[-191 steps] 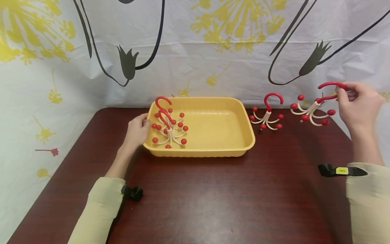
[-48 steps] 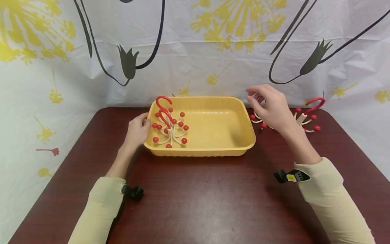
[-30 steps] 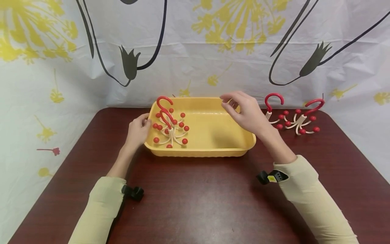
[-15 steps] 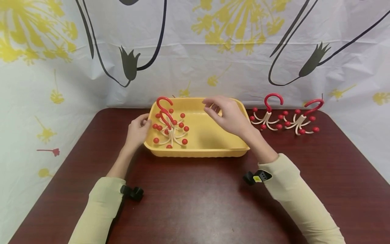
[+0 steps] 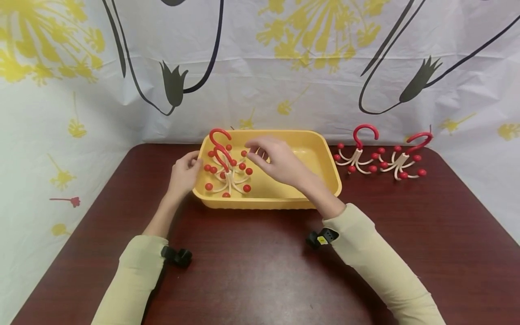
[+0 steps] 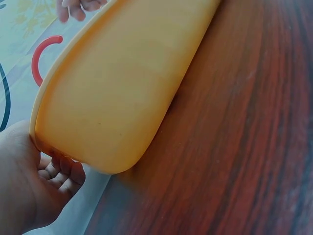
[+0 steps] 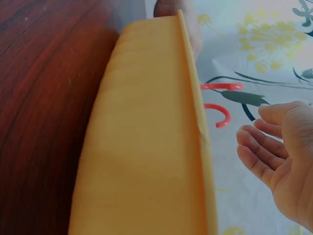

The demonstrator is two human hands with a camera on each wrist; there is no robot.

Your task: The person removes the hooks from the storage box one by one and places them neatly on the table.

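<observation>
A yellow plastic basin (image 5: 264, 203) stands on the table. My left hand (image 5: 183, 174) grips its left end, thumb at the rim and fingers curled beneath it in the left wrist view. Inside, at the left, two hangers with red hooks and cream arms tipped with red balls stand close together: a front hanger (image 5: 227, 177) and a back hanger (image 5: 220, 131). Over the basin's middle hovers my right hand (image 5: 280, 163), holding nothing, fingers loosely bent and fingertips just right of the hangers. The right wrist view shows this hand (image 7: 288, 156) apart from the red hooks (image 7: 228, 117).
Right of the basin, two more such hangers, one upright (image 5: 356, 158) and one with its hook leaning right (image 5: 401, 160), stand side by side on the dark red-brown table (image 5: 260, 266). A patterned white curtain (image 5: 252, 90) hangs behind the table's far edge.
The hanger that my right hand held up at the far right now stands on the table. Emptied, that hand has moved left across the basin. My left hand has stayed at the basin's left end.
</observation>
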